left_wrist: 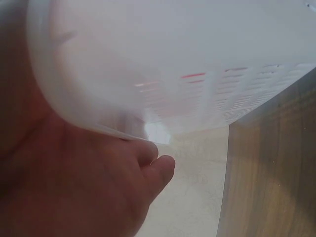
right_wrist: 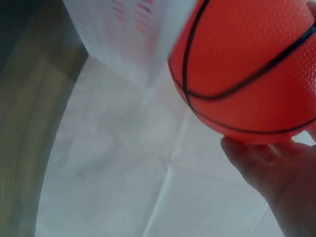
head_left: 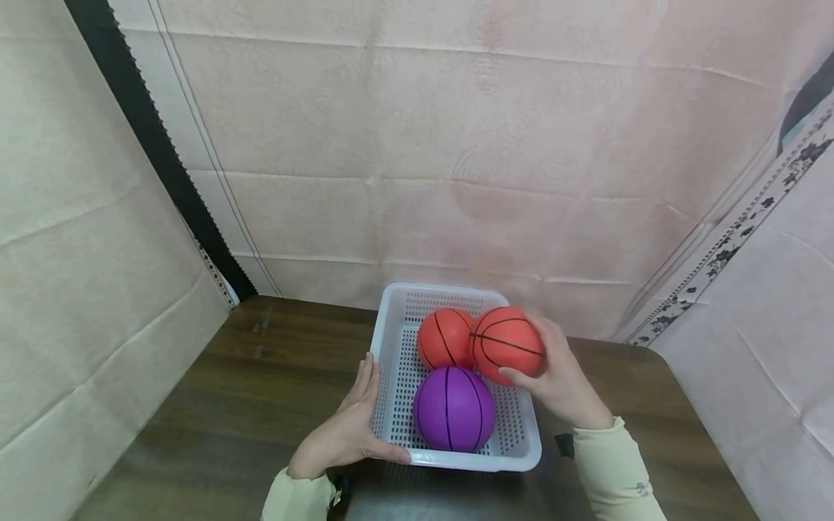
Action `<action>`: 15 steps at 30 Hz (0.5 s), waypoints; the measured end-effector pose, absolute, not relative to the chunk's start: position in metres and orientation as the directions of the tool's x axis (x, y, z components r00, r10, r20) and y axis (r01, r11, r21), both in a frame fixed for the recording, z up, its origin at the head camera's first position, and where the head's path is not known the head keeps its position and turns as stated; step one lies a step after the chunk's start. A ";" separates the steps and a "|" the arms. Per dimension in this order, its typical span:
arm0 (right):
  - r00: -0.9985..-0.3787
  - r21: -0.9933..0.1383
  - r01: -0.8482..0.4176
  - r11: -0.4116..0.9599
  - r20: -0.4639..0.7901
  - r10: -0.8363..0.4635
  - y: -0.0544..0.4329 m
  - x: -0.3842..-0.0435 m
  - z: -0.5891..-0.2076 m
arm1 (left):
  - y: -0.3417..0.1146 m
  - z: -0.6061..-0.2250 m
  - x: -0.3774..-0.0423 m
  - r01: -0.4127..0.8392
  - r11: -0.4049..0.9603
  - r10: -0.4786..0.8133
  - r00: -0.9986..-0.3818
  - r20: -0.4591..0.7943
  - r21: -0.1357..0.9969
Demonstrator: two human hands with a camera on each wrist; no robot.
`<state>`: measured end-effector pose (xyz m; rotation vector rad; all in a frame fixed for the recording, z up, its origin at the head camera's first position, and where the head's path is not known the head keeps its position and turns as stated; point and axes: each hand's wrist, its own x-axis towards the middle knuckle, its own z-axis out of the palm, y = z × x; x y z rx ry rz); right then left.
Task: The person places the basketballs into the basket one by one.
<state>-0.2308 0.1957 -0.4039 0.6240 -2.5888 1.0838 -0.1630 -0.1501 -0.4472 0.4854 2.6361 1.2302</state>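
Note:
My right hand (head_left: 557, 373) grips a red toy basketball (head_left: 507, 341) with black lines, thumb at its near side and fingers on its far right. This ball overlaps the basket's right rim in the head view. In the right wrist view its fingertips (right_wrist: 242, 150) press against the ball's surface. My left hand (head_left: 348, 427) rests at the near left corner of a white perforated plastic basket (head_left: 389, 347), fingers straight along the side and thumb on the front rim. Inside the basket lie a second red basketball (head_left: 443, 337) and a purple basketball (head_left: 454, 410).
The basket stands on a dark brown wooden table (head_left: 300, 369). Pale cloth (head_left: 417, 145) hangs behind the table and along both sides. A black strip (head_left: 163, 152) runs down the left corner, and a flower-patterned border (head_left: 723, 253) down the right.

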 end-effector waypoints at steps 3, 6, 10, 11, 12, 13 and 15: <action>-0.871 -0.609 -0.489 0.624 0.386 -0.305 0.186 -0.230 -0.406 | -0.151 -0.447 -0.163 0.209 0.604 0.370 -0.928 -0.039 0.769; -0.897 -0.647 -0.442 0.621 0.332 -0.293 0.179 -0.228 -0.410 | -0.151 -0.446 -0.163 0.207 0.610 0.371 -0.928 -0.045 0.765; -0.932 -0.655 -0.361 0.663 0.248 -0.263 0.178 -0.225 -0.418 | -0.151 -0.447 -0.163 0.193 0.609 0.371 -0.927 -0.061 0.769; -0.935 -0.643 -0.356 0.678 0.240 -0.263 0.179 -0.224 -0.420 | -0.151 -0.447 -0.163 0.191 0.608 0.370 -0.927 -0.062 0.771; -0.935 -0.624 -0.353 0.697 0.235 -0.264 0.180 -0.224 -0.422 | -0.150 -0.447 -0.163 0.188 0.606 0.368 -0.928 -0.062 0.773; -0.938 -0.607 -0.348 0.714 0.231 -0.260 0.181 -0.224 -0.424 | -0.150 -0.447 -0.163 0.188 0.605 0.367 -0.928 -0.062 0.774; -0.945 -0.576 -0.324 0.751 0.229 -0.232 0.184 -0.225 -0.428 | -0.149 -0.447 -0.163 0.185 0.600 0.368 -0.928 -0.063 0.779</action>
